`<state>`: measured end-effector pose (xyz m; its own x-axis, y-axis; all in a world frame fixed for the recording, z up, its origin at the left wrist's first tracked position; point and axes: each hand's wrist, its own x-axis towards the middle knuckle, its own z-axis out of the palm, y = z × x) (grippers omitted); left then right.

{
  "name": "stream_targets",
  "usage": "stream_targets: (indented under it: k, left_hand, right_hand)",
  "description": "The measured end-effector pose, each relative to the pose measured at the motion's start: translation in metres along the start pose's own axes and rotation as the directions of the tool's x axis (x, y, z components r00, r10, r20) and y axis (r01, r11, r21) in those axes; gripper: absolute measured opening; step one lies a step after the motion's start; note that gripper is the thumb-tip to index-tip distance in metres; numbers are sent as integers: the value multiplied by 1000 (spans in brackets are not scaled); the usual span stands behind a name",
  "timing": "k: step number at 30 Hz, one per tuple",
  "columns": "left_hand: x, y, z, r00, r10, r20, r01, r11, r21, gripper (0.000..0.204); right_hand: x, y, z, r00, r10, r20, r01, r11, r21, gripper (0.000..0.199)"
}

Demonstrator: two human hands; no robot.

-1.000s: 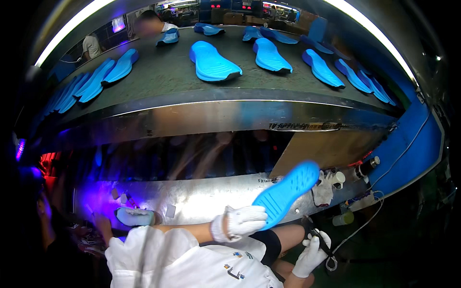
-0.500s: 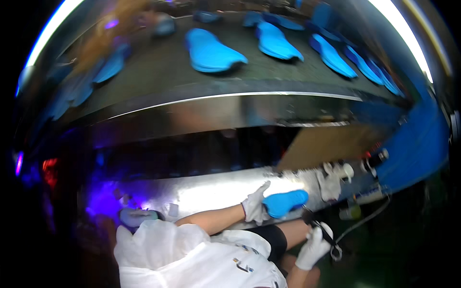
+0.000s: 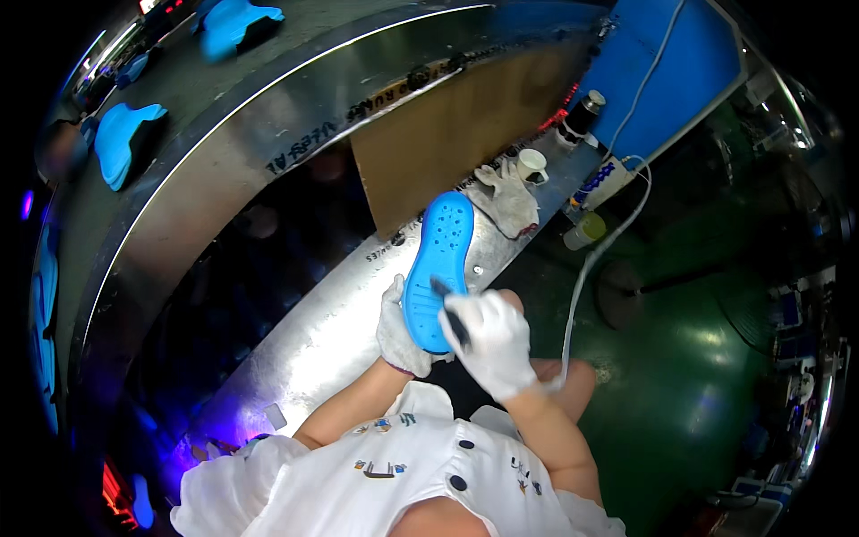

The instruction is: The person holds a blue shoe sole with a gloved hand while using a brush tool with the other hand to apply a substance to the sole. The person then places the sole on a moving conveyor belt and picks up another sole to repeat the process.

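A blue shoe sole [image 3: 438, 255] stands tilted up over the metal bench, its dotted, ribbed face toward me. My left hand [image 3: 400, 333], in a white knit glove, grips its lower end from the left and beneath. At the lower right edge of that sole, my right hand [image 3: 490, 342], gloved too, closes round a black-handled tool [image 3: 455, 322]. The tool's dark tip overlaps the ribbed part; whether it touches cannot be told. Motion blurs the right hand, and the tool's exact kind is unclear.
Beyond the bench [image 3: 304, 345], a conveyor [image 3: 201, 134] carries more blue soles [image 3: 125, 139]. A brown board [image 3: 456, 134] leans behind the bench. Farther right lie a spare glove [image 3: 507, 201], a white cup [image 3: 531, 165], a dark bottle [image 3: 586, 116] and a grey cable [image 3: 582, 277].
My view has turned to the right. The right hand has risen from beside my knee and brought the tool to the sole. The sole, still in my left hand, is now more upright.
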<state>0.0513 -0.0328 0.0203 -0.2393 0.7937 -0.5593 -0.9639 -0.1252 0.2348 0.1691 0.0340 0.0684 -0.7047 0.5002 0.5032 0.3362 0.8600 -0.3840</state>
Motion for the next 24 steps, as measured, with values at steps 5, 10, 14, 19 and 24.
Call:
stream_targets:
  k: [5, 10, 14, 19, 24]
  left_hand:
    - [-13, -12, -10, 973, 3, 230, 5, 999, -37, 65]
    - [-4, -15, -26, 830, 3, 558, 119, 976, -181, 67]
    - [-2, -14, -28, 830, -80, 553, 260, 931, -256, 76]
    - [-7, -12, -16, 823, 8, 568, 170, 951, -259, 84]
    - [-5, -9, -9, 732, 40, 680, 289, 886, -363, 82]
  right_hand:
    - [13, 10, -12, 972, 16, -236, 3, 997, 78, 20]
    - [7, -6, -20, 976, -81, -203, 147, 932, 332, 30]
    - [13, 5, -24, 945, -61, -320, 102, 989, 111, 17]
    - [7, -15, -33, 991, -91, -98, 123, 911, 394, 20]
    - [0, -22, -26, 986, -112, -124, 146, 937, 317, 20]
